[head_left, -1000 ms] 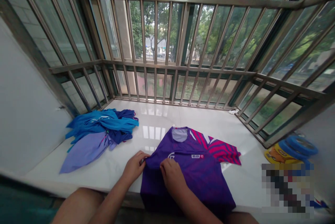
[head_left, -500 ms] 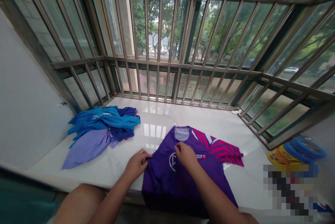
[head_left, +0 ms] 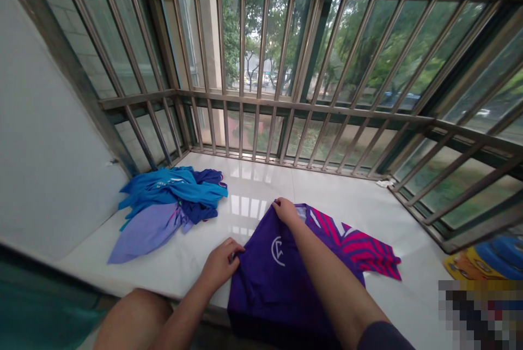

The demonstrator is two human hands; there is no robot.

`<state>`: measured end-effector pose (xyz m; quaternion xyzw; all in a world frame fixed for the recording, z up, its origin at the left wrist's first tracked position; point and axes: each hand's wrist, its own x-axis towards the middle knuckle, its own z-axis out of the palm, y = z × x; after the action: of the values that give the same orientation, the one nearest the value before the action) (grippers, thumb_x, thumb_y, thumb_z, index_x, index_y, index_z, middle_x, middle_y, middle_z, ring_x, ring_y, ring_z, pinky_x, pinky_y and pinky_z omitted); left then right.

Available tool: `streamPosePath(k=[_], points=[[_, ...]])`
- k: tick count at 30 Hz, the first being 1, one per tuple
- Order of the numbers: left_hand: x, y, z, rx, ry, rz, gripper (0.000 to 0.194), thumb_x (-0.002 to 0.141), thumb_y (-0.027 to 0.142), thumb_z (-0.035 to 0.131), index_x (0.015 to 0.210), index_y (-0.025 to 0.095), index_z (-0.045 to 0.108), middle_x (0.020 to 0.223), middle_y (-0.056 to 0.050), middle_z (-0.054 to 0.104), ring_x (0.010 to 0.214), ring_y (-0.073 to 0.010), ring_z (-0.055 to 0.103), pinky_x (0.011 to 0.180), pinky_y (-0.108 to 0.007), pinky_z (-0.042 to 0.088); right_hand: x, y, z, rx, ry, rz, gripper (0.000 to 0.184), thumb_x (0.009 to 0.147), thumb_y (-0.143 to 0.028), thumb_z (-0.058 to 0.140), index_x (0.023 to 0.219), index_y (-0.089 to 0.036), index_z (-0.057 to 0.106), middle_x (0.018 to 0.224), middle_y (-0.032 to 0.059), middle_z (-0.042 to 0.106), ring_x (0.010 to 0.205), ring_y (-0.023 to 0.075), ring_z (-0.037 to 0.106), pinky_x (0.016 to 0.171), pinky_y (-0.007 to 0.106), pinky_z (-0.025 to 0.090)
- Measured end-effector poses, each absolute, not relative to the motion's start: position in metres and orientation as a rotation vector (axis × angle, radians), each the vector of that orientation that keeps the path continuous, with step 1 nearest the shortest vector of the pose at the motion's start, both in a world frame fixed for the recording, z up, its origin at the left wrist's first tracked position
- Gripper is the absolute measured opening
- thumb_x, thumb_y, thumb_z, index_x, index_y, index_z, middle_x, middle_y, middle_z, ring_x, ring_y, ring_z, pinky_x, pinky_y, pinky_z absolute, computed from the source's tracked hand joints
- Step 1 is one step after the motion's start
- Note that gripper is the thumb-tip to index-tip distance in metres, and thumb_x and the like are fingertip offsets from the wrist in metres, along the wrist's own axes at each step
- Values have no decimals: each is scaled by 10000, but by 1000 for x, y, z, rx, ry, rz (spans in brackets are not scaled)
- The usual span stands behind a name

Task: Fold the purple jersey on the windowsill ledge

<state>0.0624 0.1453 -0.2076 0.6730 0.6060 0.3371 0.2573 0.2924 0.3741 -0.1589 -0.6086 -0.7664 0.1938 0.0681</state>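
Observation:
A purple jersey (head_left: 269, 284) with a white logo and pink striped right sleeve lies flat on the white marble sill (head_left: 335, 197), its lower part hanging over the front edge. My left hand (head_left: 223, 263) pinches the jersey's left edge near the shoulder. My right hand (head_left: 286, 211) reaches forward and grips the fabric at the collar. Both hands are closed on the cloth.
A heap of blue and lilac garments (head_left: 171, 203) lies at the sill's left. Metal window bars (head_left: 261, 66) enclose the sill on three sides. Blue and yellow items (head_left: 486, 260) sit at the right, beside a blurred patch. A white wall (head_left: 41, 148) stands left.
My right hand has moved from the jersey's chest up to the collar. The left hand has stayed at the left edge. The view has shifted slightly left.

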Motion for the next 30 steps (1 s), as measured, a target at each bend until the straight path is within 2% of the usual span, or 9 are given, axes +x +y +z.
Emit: streamPosePath(k=[6, 11, 15, 18, 20, 23, 24, 27, 30], points=[[63, 145, -204, 1810, 1686, 931, 354, 820, 77, 526, 989, 245, 787, 1016, -29, 692, 803, -165, 676, 783, -299, 510, 280, 374, -158, -1774, -2330, 523, 245, 1076, -360, 639, 1227, -186, 721, 1252, 105, 728, 1154, 240, 687, 1040, 407, 533], [63, 145, -203, 1800, 1699, 990, 280, 859, 109, 516, 874, 235, 765, 980, -40, 681, 873, -187, 693, 831, -312, 523, 281, 331, -142, -1632, -2356, 397, 350, 1094, -276, 529, 1402, -164, 650, 1439, 180, 631, 1329, 281, 579, 1117, 359, 416], [64, 147, -204, 1822, 1751, 982, 306, 985, 233, 498, 769, 224, 714, 913, -43, 650, 824, -184, 676, 793, -321, 508, 284, 238, -144, -1383, -2550, 477, 246, 1096, -426, 573, 1093, -248, 742, 1169, 72, 723, 1112, 225, 654, 992, 310, 462], [64, 150, -207, 1841, 1804, 954, 370, 1018, 305, 503, 688, 226, 650, 863, -34, 628, 777, -178, 653, 757, -325, 489, 284, 159, -164, -1313, -2646, 424, 374, 978, -585, 728, 1117, -239, 709, 1185, 89, 704, 1102, 299, 650, 945, 404, 496], [65, 151, -208, 1837, 1826, 954, 368, 1011, 324, 519, 677, 229, 641, 861, -32, 633, 763, -174, 645, 744, -324, 484, 280, 123, -180, -1336, -2695, 333, 317, 970, -493, 758, 1129, -225, 695, 1203, 115, 699, 1110, 334, 641, 929, 452, 504], [65, 152, -210, 1828, 1846, 968, 359, 997, 336, 531, 673, 230, 642, 862, -35, 645, 765, -174, 644, 743, -323, 486, 274, 97, -197, -1255, -2746, 229, 66, 1018, -241, 664, 1079, -230, 687, 1133, 109, 707, 1061, 304, 639, 908, 446, 508], [65, 152, -210, 1829, 1846, 967, 357, 995, 338, 531, 675, 231, 647, 862, -36, 648, 766, -174, 645, 748, -323, 489, 272, 94, -199, -1200, -2763, 213, 73, 1022, -196, 636, 1064, -232, 684, 1111, 103, 707, 1047, 293, 637, 911, 441, 509], [65, 151, -208, 1842, 1843, 962, 366, 992, 347, 529, 665, 233, 650, 848, -35, 654, 773, -175, 650, 774, -326, 499, 277, 91, -198, -1093, -2800, 232, 97, 1014, -186, 640, 1088, -233, 680, 1157, 93, 708, 1082, 288, 629, 979, 461, 511], [61, 152, -207, 1854, 1845, 966, 386, 986, 367, 531, 639, 236, 641, 825, -34, 665, 776, -180, 660, 777, -327, 513, 295, 86, -190, -1078, -2776, 322, 201, 998, -274, 699, 1196, -245, 677, 1342, 91, 677, 1232, 305, 602, 1126, 513, 462]])
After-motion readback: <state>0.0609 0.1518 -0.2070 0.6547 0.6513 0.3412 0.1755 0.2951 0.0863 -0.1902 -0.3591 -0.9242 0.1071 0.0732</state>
